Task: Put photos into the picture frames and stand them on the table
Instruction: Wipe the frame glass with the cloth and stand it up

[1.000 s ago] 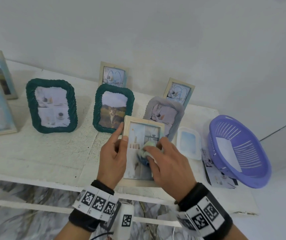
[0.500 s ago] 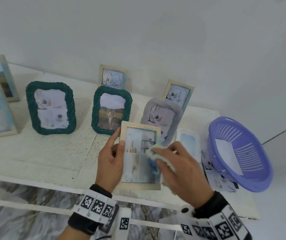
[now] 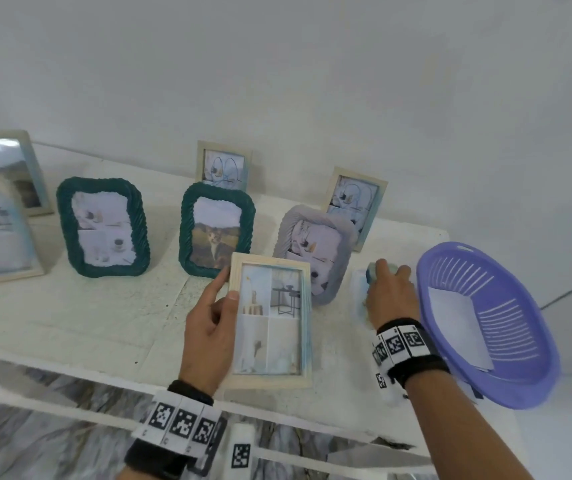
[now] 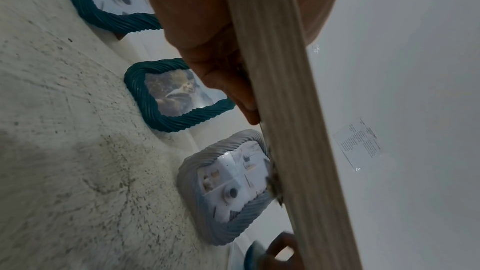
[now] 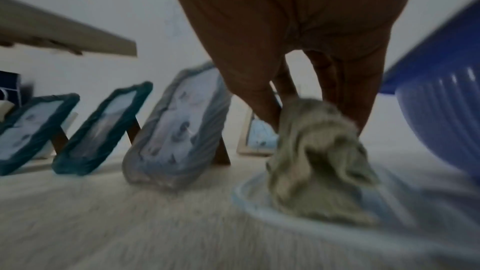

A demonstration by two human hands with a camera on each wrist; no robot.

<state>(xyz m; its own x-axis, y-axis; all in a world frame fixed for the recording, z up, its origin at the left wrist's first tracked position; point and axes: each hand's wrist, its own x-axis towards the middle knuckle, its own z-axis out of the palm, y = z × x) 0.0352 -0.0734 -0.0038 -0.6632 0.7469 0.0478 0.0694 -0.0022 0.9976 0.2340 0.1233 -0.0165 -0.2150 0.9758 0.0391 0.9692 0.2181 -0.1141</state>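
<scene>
Near edge, 6 o'clock: left hand (image 3: 210,332) gripping wooden frame (image 3: 272,322) by its left rail, thumb on front, fingers curled behind; photo already inside, glass facing up, presumably for inspection before standing. At 3 o'clock of frame: right hand (image 3: 390,296) pinching crumpled cloth (image 5: 320,163), lowered into shallow clear tray (image 5: 259,198), likely set aside after wiping. Further right, purple basket (image 3: 506,379) holding paper sheet. Toward 12 o'clock: grey frame (image 3: 312,254), two green frames (image 3: 102,226), smaller wooden frames, all propped on table (image 3: 69,317) near wall.
</scene>
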